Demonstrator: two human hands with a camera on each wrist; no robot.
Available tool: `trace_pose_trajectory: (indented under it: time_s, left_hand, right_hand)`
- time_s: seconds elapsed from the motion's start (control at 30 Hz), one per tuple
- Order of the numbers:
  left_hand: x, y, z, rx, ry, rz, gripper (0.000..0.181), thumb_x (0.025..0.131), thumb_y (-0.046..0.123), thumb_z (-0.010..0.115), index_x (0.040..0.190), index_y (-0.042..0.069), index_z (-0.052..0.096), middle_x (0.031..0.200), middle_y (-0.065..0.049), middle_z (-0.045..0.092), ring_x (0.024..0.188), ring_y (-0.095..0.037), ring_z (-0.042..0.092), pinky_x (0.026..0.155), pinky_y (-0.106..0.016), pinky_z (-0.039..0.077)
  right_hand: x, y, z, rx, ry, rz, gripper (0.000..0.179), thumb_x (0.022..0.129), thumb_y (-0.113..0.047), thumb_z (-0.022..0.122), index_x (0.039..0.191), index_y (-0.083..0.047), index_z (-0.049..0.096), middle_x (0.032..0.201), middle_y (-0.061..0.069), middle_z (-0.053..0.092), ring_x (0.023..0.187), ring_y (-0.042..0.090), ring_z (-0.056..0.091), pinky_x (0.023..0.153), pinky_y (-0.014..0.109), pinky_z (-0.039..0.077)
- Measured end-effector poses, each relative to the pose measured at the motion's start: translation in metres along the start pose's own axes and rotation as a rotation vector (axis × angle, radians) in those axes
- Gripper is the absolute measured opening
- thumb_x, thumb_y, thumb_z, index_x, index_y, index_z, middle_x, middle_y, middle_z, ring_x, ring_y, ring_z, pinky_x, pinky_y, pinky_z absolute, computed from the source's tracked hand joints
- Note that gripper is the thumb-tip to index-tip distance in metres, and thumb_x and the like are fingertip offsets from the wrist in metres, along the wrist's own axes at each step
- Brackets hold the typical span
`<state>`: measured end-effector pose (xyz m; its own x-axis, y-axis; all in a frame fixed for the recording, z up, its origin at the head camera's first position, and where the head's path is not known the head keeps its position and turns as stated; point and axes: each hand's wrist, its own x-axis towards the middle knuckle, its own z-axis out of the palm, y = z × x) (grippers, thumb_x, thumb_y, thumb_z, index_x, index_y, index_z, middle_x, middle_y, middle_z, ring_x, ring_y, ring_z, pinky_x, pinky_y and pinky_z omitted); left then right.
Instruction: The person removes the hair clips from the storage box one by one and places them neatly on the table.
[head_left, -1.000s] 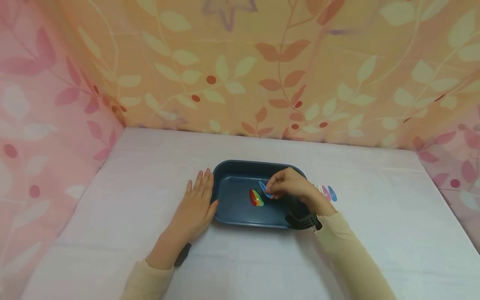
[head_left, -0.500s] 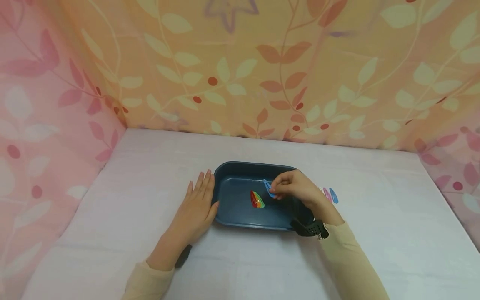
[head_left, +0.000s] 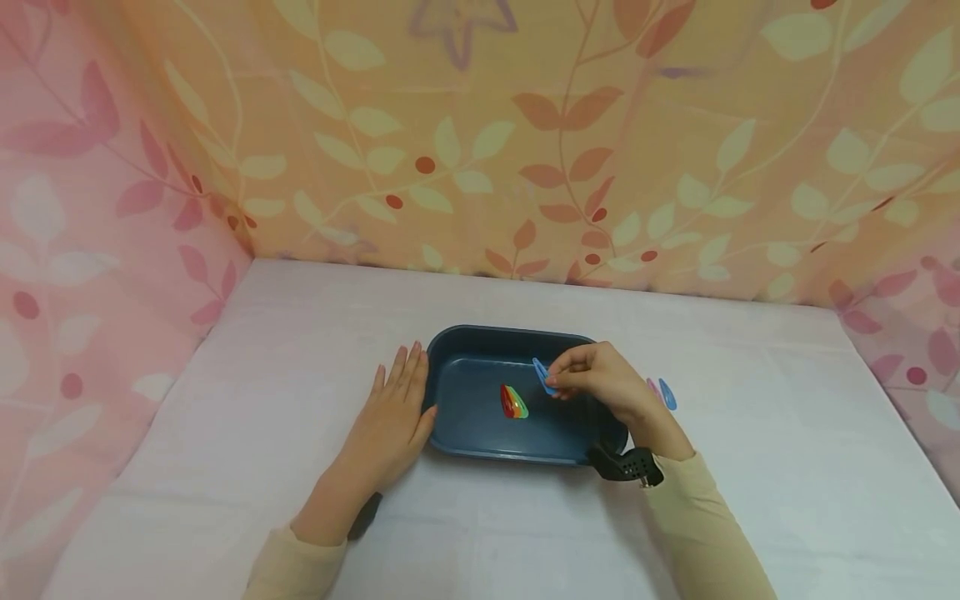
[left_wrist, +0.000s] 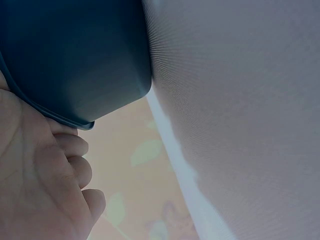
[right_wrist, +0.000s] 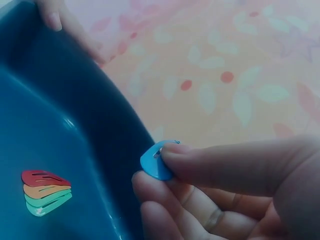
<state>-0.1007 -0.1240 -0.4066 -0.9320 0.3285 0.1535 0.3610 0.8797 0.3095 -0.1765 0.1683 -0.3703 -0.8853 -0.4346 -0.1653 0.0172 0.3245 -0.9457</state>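
Observation:
Between thumb and fingers, my right hand (head_left: 596, 379) pinches a blue snap hair clip (head_left: 543, 377), held above the right part of a dark blue tray (head_left: 461, 425). The right wrist view gives a close look at this blue clip (right_wrist: 158, 162), its narrow end partly behind the thumb. On the tray floor, red, orange and green hair clips (right_wrist: 47, 192) lie fanned and overlapping. My left hand (head_left: 390, 412) rests with straight fingers along the tray's left rim; the left wrist view shows its palm against the tray wall (left_wrist: 90, 65).
Right of the tray, a pink clip (head_left: 653, 386) and another blue clip (head_left: 667, 394) lie on the white tablecloth (head_left: 780, 433), partly hidden by the right wrist. A leaf-patterned cloth (head_left: 480, 150) stands behind the table.
My right hand has shifted a little to the right with the blue hair clip, covering more of the clips beside the tray. The left hand stays at the rim.

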Motion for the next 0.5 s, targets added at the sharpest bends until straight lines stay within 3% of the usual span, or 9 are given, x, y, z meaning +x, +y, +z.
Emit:
trace_pose_trajectory:
  time_s: [0.3, 0.5]
  left_hand:
    - [0.002, 0.0, 0.001, -0.018, 0.008, 0.009, 0.069, 0.096, 0.025, 0.049, 0.147, -0.007, 0.017, 0.155, -0.02, 0.012, 0.143, -0.033, 0.008, 0.112, -0.052, 0.01]
    - [-0.001, -0.001, 0.001, -0.028, 0.001, 0.002, 0.069, 0.096, 0.025, 0.05, 0.147, -0.007, 0.016, 0.155, -0.019, 0.01, 0.143, -0.032, 0.005, 0.112, -0.052, 0.009]
  right_hand:
    - [-0.004, -0.001, -0.005, 0.007, 0.038, -0.021, 0.017, 0.085, -0.001, 0.065, 0.091, 0.015, 0.065, 0.075, 0.014, 0.068, 0.071, 0.034, 0.066, 0.066, 0.031, 0.055]
    - [-0.014, -0.001, -0.012, 0.028, 0.076, -0.041, 0.019, 0.085, -0.002, 0.066, 0.092, 0.015, 0.064, 0.074, 0.011, 0.068, 0.07, 0.027, 0.066, 0.068, 0.031, 0.055]
